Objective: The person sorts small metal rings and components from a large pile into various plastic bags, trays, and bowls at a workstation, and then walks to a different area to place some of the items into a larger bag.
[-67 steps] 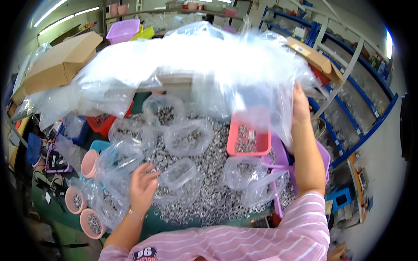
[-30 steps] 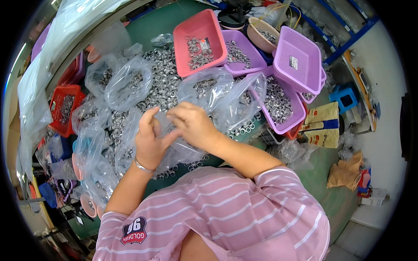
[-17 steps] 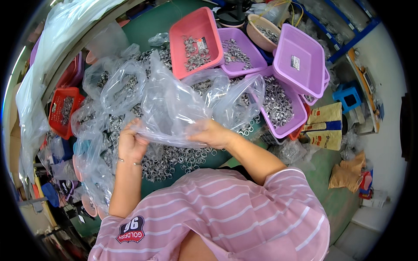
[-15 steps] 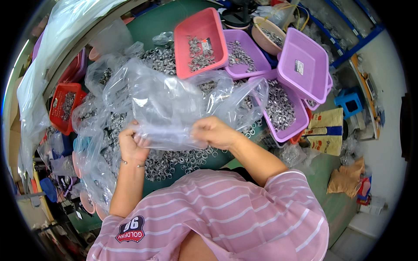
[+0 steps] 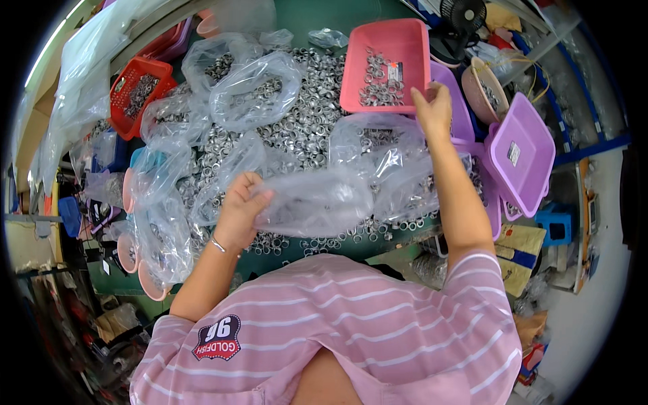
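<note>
Left hand [image 5: 241, 208] on a clear bag [image 5: 317, 202], right hand [image 5: 433, 111] on a coral tray [image 5: 388, 40]

The left hand pinches the left end of the bag between thumb and fingers; the film stretches rightward above the near edge of the loose metal rings [image 5: 317, 142], in front of the person's chest. The right hand grips the tray near its near right corner, thumb on the inner side of the rim and fingers outside. The tray stands at the far right of the heap, partly over a purple tray [image 5: 455, 101], with some rings inside.

Inside the coral tray is a small white label [image 5: 395, 71] with coloured print too small to read. A pale sticker [image 5: 514, 154] sits in the tilted lilac tray [image 5: 533, 138] farther right, its print likewise too fine. The striped pink shirt [image 5: 297, 324] bears a black-and-red badge [image 5: 217, 337] with white numerals and lettering, upside down in this view. At right, a yellowish sack [image 5: 526, 237] carries a dark blue band.
</note>
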{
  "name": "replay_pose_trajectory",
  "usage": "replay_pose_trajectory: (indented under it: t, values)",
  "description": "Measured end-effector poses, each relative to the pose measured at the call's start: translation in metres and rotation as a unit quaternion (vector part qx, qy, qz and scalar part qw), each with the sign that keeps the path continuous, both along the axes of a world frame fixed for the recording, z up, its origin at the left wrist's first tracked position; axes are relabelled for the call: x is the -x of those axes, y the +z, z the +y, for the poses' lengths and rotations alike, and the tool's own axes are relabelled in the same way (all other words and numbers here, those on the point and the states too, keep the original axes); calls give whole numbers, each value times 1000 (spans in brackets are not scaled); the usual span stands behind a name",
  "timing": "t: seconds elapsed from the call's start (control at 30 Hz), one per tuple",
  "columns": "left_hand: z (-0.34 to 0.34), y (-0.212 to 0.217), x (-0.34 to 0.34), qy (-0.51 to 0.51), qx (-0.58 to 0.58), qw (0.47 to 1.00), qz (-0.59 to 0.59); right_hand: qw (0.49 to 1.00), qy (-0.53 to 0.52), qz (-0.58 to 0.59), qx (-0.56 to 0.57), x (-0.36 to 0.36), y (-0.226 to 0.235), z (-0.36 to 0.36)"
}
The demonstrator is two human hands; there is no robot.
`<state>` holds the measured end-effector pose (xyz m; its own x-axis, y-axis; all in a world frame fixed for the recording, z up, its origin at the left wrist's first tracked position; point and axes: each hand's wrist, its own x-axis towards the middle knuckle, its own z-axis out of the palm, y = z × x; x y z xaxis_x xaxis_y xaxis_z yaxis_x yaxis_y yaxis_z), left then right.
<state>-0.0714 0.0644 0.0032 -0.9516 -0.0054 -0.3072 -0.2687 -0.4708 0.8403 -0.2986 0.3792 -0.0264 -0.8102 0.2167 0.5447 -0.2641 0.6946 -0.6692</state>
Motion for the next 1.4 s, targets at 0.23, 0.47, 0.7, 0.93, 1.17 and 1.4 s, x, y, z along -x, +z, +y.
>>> replay_pose_trajectory:
  t: [0.23,0.47,0.7,0.93,1.17,1.4]
  values:
    - [8,-21,-29,-79,254,963,-41,921,-100,-252,-278,61,19,2]
    - [-11,-40,-43,-157,573,800,85,866,-66,-313,-384,73,79,-14]
    - [-5,-46,-34,7,444,893,66,951,-10,-266,-156,100,67,77]
    - [-26,-35,-27,-52,380,919,-88,814,96,-178,544,-33,60,83]
    - [-7,-35,-14,-45,293,950,-96,773,107,-175,601,-91,30,62]
    - [-5,-43,-15,-39,247,965,-83,754,147,-213,603,-107,25,31]
